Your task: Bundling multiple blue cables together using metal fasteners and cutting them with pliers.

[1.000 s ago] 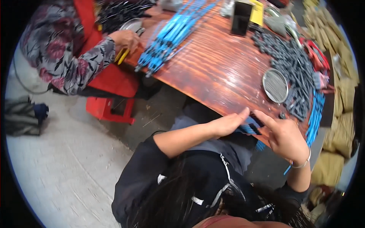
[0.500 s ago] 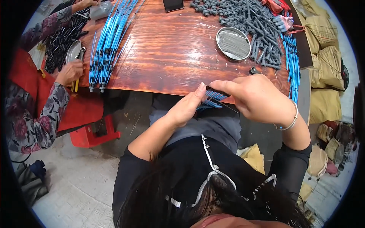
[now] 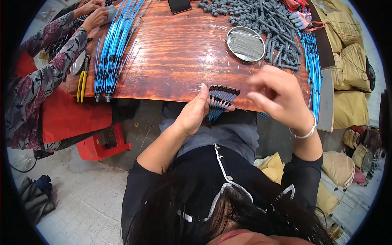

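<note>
On my feed, a shallow dish [image 3: 77, 63] and yellow-handled pliers [image 3: 82, 79] lie side by side by the left end of the desk [image 3: 171, 61], the pliers reaching over its front edge; beyond them, near the far left corner, a co-worker's hands [image 3: 96, 17] work at a clear bag. Just right of the pliers, a long bundle of blue rods [image 3: 118, 45] runs from the front edge to the far edge, where I make out part of a dark phone [image 3: 179, 5]. Mid-way along the front edge, my left hand [image 3: 194, 114] grips a fan of blue rods [image 3: 220, 99], thumb on its left side, fingers partly hidden behind. The fan's black ends point toward the desk and its rods run back toward the lap, while a thin wire crosses them, slanting down to the right. Farther in sits a round pan of thin wires [image 3: 246, 43]. My right hand [image 3: 281, 98] hangs apart, right of the fan: fingers curled, thumb spread from them, nothing visible between. The left is thus the nearer hand, touching the fan. Grey fittings [image 3: 281, 34] heap toward the far right corner, and more blue rods [image 3: 311, 61] line the right edge.
</note>
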The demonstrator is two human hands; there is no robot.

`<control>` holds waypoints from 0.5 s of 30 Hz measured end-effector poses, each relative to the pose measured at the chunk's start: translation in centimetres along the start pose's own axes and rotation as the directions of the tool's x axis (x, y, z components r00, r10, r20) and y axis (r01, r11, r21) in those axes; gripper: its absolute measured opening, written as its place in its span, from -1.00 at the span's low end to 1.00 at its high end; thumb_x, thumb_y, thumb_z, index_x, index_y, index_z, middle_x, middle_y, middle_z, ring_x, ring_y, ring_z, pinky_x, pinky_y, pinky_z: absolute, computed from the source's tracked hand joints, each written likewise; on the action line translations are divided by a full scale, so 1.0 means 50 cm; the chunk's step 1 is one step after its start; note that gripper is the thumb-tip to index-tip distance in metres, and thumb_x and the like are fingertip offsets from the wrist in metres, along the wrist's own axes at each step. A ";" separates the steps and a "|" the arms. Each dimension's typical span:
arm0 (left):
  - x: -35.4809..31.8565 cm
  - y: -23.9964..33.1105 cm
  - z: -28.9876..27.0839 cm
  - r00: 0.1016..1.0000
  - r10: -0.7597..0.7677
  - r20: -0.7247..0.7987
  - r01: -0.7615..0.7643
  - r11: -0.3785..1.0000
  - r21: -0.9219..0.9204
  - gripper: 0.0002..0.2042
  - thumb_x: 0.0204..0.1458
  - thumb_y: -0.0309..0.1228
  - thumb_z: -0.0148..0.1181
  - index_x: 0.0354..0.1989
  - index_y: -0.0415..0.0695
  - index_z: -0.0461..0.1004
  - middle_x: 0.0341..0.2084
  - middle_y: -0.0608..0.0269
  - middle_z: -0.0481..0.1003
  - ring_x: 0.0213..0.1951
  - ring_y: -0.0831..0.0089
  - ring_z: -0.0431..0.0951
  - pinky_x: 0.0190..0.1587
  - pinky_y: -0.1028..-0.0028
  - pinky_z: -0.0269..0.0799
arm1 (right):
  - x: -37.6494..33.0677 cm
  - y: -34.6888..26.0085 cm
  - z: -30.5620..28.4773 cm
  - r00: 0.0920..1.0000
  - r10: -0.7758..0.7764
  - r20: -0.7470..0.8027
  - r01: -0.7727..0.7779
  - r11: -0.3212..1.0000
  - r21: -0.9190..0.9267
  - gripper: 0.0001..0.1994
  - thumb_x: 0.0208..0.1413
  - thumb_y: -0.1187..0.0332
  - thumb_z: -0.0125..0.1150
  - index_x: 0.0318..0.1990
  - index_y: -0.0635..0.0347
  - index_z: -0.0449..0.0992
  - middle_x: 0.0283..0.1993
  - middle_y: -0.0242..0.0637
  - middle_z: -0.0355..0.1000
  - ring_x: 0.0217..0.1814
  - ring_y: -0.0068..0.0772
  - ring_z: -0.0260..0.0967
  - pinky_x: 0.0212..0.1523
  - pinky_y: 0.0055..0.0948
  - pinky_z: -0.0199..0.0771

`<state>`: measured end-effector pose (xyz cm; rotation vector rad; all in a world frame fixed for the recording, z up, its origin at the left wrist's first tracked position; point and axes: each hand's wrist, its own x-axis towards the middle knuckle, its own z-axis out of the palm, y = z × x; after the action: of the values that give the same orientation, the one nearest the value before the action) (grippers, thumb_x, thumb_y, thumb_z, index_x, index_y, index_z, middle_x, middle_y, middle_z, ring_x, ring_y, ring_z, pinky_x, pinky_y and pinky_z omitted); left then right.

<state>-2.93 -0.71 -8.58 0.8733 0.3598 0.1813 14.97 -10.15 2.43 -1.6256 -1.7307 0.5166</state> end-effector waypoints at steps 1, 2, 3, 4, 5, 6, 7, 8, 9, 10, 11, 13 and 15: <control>-0.001 -0.001 -0.002 1.000 0.013 -0.008 -0.013 1.000 0.001 -0.31 0.10 0.11 -0.54 -0.07 -0.31 0.32 -0.27 0.05 0.48 -0.13 0.37 0.43 0.04 0.44 0.22 | -0.008 -0.002 -0.003 0.997 -0.076 0.003 0.076 0.997 -0.016 -0.78 -0.31 0.52 0.28 -0.41 0.24 0.43 -0.53 -0.27 0.26 -0.63 -0.48 0.21 -0.62 -0.58 0.17; 0.001 -0.004 -0.003 1.000 0.012 -0.014 -0.012 1.000 0.005 -0.31 0.10 0.11 -0.54 -0.07 -0.31 0.32 -0.27 0.05 0.48 -0.13 0.37 0.43 0.04 0.44 0.22 | -0.014 -0.009 0.006 0.991 -0.131 -0.020 0.129 0.989 -0.068 -0.78 -0.33 0.52 0.29 -0.42 0.24 0.43 -0.53 -0.28 0.26 -0.63 -0.45 0.21 -0.62 -0.55 0.17; 0.005 -0.006 -0.003 1.000 0.014 -0.012 -0.014 1.000 0.009 -0.30 0.10 0.11 -0.55 -0.09 -0.32 0.33 -0.27 0.05 0.48 -0.13 0.37 0.43 0.04 0.44 0.21 | -0.019 -0.017 0.018 0.982 -0.187 -0.040 0.181 0.976 -0.120 -0.78 -0.34 0.51 0.29 -0.44 0.23 0.43 -0.53 -0.29 0.26 -0.63 -0.43 0.22 -0.63 -0.53 0.17; 0.007 -0.010 -0.002 1.000 0.017 -0.010 -0.016 1.000 0.014 -0.29 0.10 0.11 -0.56 -0.10 -0.32 0.34 -0.27 0.05 0.48 -0.13 0.37 0.43 0.04 0.43 0.20 | -0.024 -0.024 0.024 0.984 -0.179 -0.004 0.173 0.960 -0.221 -0.81 -0.35 0.53 0.26 -0.48 0.23 0.41 -0.56 -0.31 0.24 -0.61 -0.37 0.23 -0.62 -0.49 0.20; 0.003 -0.005 0.007 0.999 0.023 -0.049 -0.023 1.000 0.019 -0.29 0.10 0.11 -0.56 -0.12 -0.33 0.35 -0.28 0.05 0.48 -0.14 0.37 0.43 0.04 0.43 0.21 | -0.029 -0.024 0.028 0.983 -0.184 -0.006 0.178 0.960 -0.217 -0.81 -0.35 0.53 0.26 -0.48 0.23 0.41 -0.56 -0.31 0.24 -0.61 -0.37 0.23 -0.62 -0.49 0.20; 0.001 -0.005 0.009 0.998 0.025 -0.054 -0.024 0.999 0.024 -0.29 0.10 0.11 -0.56 -0.12 -0.33 0.35 -0.28 0.05 0.48 -0.14 0.37 0.43 0.04 0.43 0.21 | -0.037 -0.020 0.032 0.988 -0.158 0.002 0.153 0.957 -0.246 -0.81 -0.35 0.54 0.26 -0.49 0.23 0.41 -0.56 -0.30 0.24 -0.59 -0.36 0.24 -0.60 -0.47 0.22; -0.001 -0.005 0.009 0.999 0.034 -0.043 -0.033 0.999 0.023 -0.29 0.10 0.11 -0.56 -0.12 -0.33 0.35 -0.28 0.06 0.48 -0.14 0.38 0.43 0.03 0.43 0.22 | -0.043 -0.016 0.036 0.991 -0.131 0.009 0.128 0.953 -0.275 -0.82 -0.36 0.55 0.25 -0.49 0.23 0.41 -0.55 -0.30 0.24 -0.57 -0.34 0.25 -0.59 -0.46 0.24; 0.000 -0.004 0.010 0.999 0.041 -0.034 -0.041 0.999 0.020 -0.29 0.10 0.11 -0.56 -0.13 -0.33 0.36 -0.28 0.06 0.48 -0.14 0.38 0.43 0.03 0.43 0.22 | -0.046 -0.011 0.036 0.995 -0.097 -0.007 0.091 0.959 -0.270 -0.83 -0.34 0.56 0.23 -0.50 0.23 0.40 -0.55 -0.30 0.24 -0.58 -0.34 0.26 -0.60 -0.46 0.23; 0.000 -0.011 0.004 0.998 0.060 -0.008 -0.060 0.998 0.030 -0.29 0.10 0.11 -0.55 -0.12 -0.33 0.35 -0.28 0.06 0.48 -0.15 0.38 0.43 0.02 0.43 0.23 | -0.044 -0.012 0.037 0.995 -0.101 -0.005 0.096 0.960 -0.265 -0.83 -0.34 0.56 0.23 -0.50 0.23 0.40 -0.55 -0.30 0.24 -0.58 -0.34 0.26 -0.60 -0.46 0.23; -0.002 -0.015 0.003 0.998 0.062 -0.015 -0.061 0.998 0.031 -0.29 0.10 0.11 -0.55 -0.12 -0.33 0.35 -0.28 0.06 0.48 -0.15 0.38 0.43 0.02 0.43 0.23 | -0.041 -0.016 0.039 0.992 -0.119 -0.037 0.108 0.971 -0.215 -0.84 -0.34 0.57 0.23 -0.52 0.23 0.39 -0.56 -0.30 0.24 -0.59 -0.35 0.25 -0.61 -0.46 0.23; -0.001 -0.018 0.002 0.997 0.068 -0.024 -0.068 0.998 0.010 -0.30 0.10 0.11 -0.55 -0.11 -0.33 0.34 -0.28 0.06 0.48 -0.15 0.38 0.43 0.02 0.43 0.23 | -0.036 -0.019 0.039 0.988 -0.134 -0.073 0.120 0.978 -0.168 -0.86 -0.33 0.57 0.22 -0.53 0.24 0.38 -0.57 -0.30 0.24 -0.61 -0.35 0.25 -0.62 -0.47 0.23; 0.003 -0.015 0.007 0.996 0.077 -0.035 -0.077 0.997 -0.008 -0.30 0.10 0.11 -0.54 -0.10 -0.33 0.34 -0.28 0.06 0.47 -0.15 0.38 0.43 0.02 0.43 0.24 | -0.034 -0.026 0.042 0.985 -0.150 -0.083 0.129 0.966 -0.223 -0.86 -0.33 0.58 0.22 -0.54 0.25 0.38 -0.57 -0.29 0.23 -0.60 -0.35 0.25 -0.62 -0.47 0.23; -0.001 -0.008 0.012 0.996 0.054 -0.073 -0.054 0.999 0.003 -0.31 0.10 0.11 -0.52 -0.09 -0.33 0.32 -0.27 0.06 0.47 -0.15 0.38 0.43 0.02 0.43 0.23 | -0.033 -0.022 0.051 0.981 -0.169 -0.094 0.139 0.954 -0.267 -0.86 -0.33 0.58 0.21 -0.54 0.25 0.38 -0.56 -0.29 0.23 -0.60 -0.36 0.25 -0.61 -0.47 0.23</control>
<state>-2.76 -1.41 -8.51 0.8792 0.4052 0.2634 12.33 -11.46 1.13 -1.6423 -1.8793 0.1215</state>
